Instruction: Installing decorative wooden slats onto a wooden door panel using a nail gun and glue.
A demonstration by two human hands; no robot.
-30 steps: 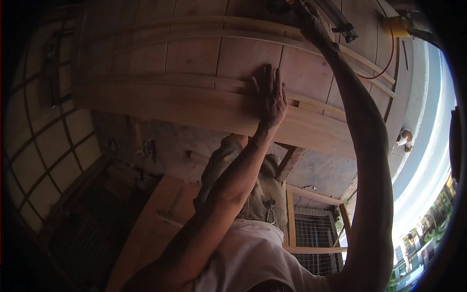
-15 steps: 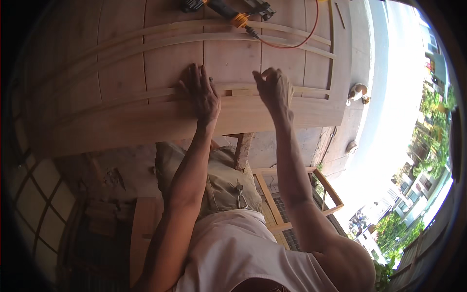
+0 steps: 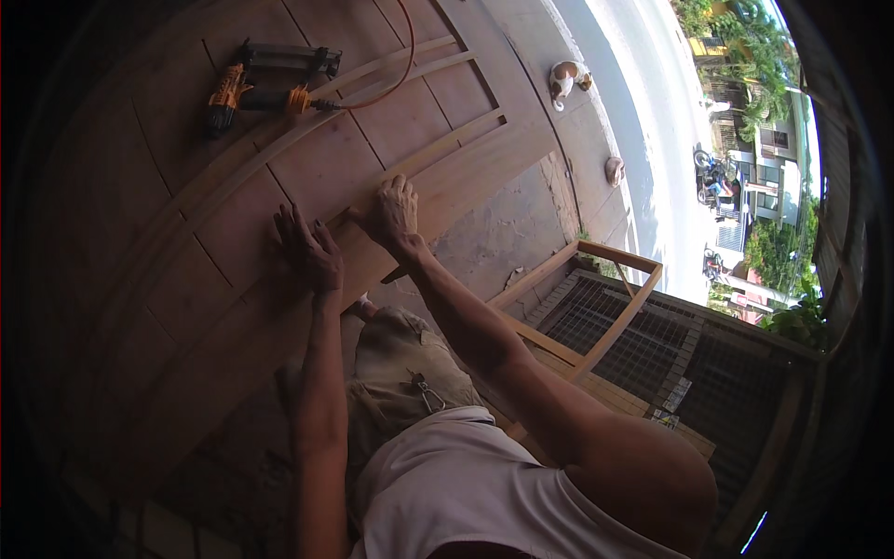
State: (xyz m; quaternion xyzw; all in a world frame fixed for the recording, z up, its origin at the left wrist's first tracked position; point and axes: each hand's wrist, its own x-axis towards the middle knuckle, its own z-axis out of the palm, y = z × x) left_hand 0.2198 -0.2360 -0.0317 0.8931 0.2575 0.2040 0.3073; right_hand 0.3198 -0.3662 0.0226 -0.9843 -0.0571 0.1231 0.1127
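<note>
A large grooved wooden panel (image 3: 400, 130) lies in front of me, with a pale front board (image 3: 484, 163) along its near edge. My left hand (image 3: 315, 253) rests flat on it, fingers stretched out. To its right, my right hand (image 3: 393, 216) has curled fingers and its thumb pointing left, and it presses down by a thin wooden strip (image 3: 456, 136). Whatever its fingers may hold is hidden. Farther off, an orange and black nail gun (image 3: 270, 98) lies on the panel, joined to a thin red hose (image 3: 410, 47).
Long thin strips (image 3: 410, 70) run across the panel beyond my hands. At the right stands a wooden frame (image 3: 619, 321) near a wire-mesh surface (image 3: 615, 345). A brown and white dog (image 3: 566, 80) is on the pavement beside the bright road (image 3: 643, 121); another animal (image 3: 615, 171) lies nearby.
My view has turned, so the panel now slants and more of the street shows. My right hand has come closer to the left and down to the strip. The left stays flat.
</note>
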